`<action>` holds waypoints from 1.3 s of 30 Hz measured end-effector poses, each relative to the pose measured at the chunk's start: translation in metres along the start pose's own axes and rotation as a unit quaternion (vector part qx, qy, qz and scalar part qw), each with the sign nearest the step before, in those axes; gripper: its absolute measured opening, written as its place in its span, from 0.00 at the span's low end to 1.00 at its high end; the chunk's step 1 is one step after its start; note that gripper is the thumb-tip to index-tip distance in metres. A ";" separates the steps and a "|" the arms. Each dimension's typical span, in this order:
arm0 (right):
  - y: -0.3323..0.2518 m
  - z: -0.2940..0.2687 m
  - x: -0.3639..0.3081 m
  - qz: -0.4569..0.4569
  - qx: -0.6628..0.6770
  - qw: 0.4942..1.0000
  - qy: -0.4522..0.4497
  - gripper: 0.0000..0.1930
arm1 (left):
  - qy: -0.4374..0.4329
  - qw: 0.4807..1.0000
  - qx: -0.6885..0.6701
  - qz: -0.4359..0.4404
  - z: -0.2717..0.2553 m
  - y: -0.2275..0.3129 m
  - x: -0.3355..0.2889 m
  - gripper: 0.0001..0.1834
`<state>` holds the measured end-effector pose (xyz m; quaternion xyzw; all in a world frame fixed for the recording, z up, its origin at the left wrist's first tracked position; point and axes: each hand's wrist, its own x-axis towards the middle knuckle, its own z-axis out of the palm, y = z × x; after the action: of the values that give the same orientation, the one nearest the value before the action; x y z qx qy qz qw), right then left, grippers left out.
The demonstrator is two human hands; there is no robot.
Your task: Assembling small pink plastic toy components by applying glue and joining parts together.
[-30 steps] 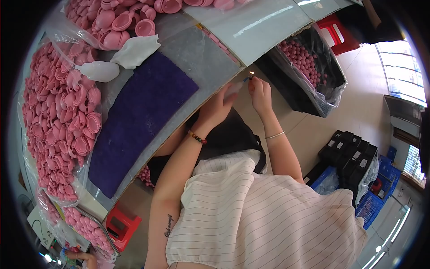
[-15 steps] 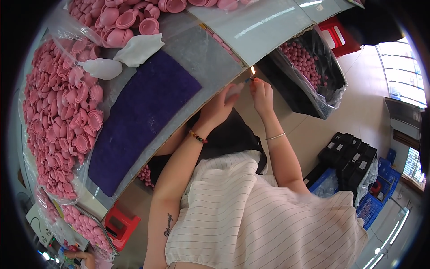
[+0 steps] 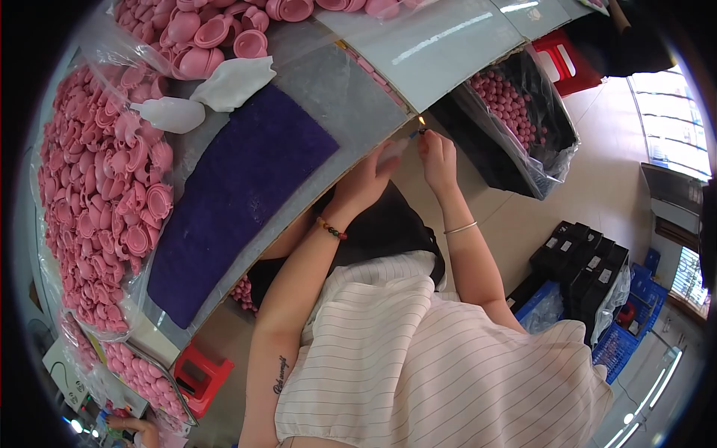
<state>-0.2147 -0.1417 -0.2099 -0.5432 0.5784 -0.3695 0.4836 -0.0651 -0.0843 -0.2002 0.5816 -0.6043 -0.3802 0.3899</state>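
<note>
Beyond the front edge of the table, my right hand is closed round a lighter, mostly hidden in the fingers, with a small flame burning at its top. Beside it, my left hand wraps round a small translucent white squeeze bottle. A thin blue tip points from the bottle toward the lighter, close below the flame. Whether tip and lighter touch, I cannot tell. On the table lie a purple cloth, another white squeeze bottle and a crumpled white cloth.
Pink hollow rubber-like parts heap up in plastic bags at the left, with more at the back. A lined black crate of pink balls stands on the floor at right. Black boxes, blue crates and red stools stand around.
The flame is smaller and lower than before. Both hands stay in nearly the same place, still gripping the lighter and the bottle.
</note>
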 end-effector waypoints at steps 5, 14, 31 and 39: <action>0.000 0.000 0.000 -0.009 -0.012 1.000 -0.001 0.17 | 0.005 1.000 -0.005 0.001 0.000 0.000 0.000 0.15; -0.002 0.000 -0.001 -0.016 -0.023 1.000 -0.010 0.17 | 0.009 1.000 0.006 0.001 0.001 -0.002 0.000 0.15; -0.008 0.000 -0.004 -0.016 -0.042 0.999 -0.008 0.17 | 0.012 1.000 0.003 -0.001 0.001 -0.001 -0.001 0.15; -0.007 -0.001 -0.003 -0.021 -0.055 0.998 -0.009 0.17 | 0.005 1.000 0.008 -0.005 0.001 -0.001 -0.001 0.15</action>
<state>-0.2139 -0.1394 -0.2026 -0.5842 0.5823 -0.3422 0.4500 -0.0654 -0.0833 -0.2019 0.5896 -0.6022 -0.3745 0.3867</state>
